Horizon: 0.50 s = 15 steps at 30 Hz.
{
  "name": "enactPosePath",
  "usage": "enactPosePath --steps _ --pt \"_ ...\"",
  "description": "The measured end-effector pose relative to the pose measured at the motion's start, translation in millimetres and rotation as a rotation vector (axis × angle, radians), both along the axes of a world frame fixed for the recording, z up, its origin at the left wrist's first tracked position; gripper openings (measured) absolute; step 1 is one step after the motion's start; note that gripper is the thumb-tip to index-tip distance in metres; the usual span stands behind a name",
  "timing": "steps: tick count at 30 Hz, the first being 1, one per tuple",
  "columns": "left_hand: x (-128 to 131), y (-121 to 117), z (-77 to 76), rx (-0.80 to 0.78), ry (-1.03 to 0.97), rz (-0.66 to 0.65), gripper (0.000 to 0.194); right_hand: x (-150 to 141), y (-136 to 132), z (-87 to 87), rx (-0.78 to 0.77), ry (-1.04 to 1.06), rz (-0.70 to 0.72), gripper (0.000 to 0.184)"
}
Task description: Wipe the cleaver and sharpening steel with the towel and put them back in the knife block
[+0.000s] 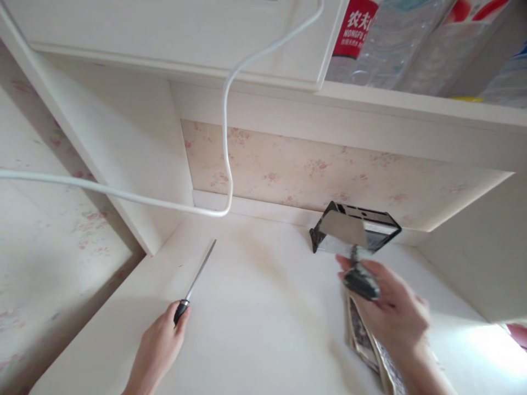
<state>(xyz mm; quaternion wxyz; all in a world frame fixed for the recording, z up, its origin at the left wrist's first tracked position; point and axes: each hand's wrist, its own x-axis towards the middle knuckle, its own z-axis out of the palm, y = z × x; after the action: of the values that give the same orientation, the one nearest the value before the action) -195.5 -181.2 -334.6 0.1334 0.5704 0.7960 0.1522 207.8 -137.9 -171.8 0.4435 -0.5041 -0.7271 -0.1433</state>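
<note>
My left hand [162, 334] is closed around the black handle of a thin, file-like metal rod [201, 269]. The rod points up and away over the white desktop [251, 307]. On the right, my right hand [391, 299], somewhat blurred, grips a putty knife [346, 227] by its dark handle. Its flat, wide blade is raised and overlaps my view of a black-framed clear box [382, 222] at the back. A folded printed paper or cloth [362, 337] lies beneath my right hand and is partly hidden by the forearm.
A white cable [226, 137] hangs across the upper left in front of the desk. Overhead, a white cabinet [177, 38] adjoins a shelf with several plastic bottles [387, 44]. White side panels [119, 137] and a flowered back wall [272, 164] enclose the desktop.
</note>
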Motion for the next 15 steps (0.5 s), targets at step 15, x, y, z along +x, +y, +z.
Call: enactPosePath --steps 15 --pt "-37.9 -10.6 17.5 -0.116 0.008 0.036 0.044 -191.1 -38.1 -110.1 -0.549 0.065 0.874 0.037"
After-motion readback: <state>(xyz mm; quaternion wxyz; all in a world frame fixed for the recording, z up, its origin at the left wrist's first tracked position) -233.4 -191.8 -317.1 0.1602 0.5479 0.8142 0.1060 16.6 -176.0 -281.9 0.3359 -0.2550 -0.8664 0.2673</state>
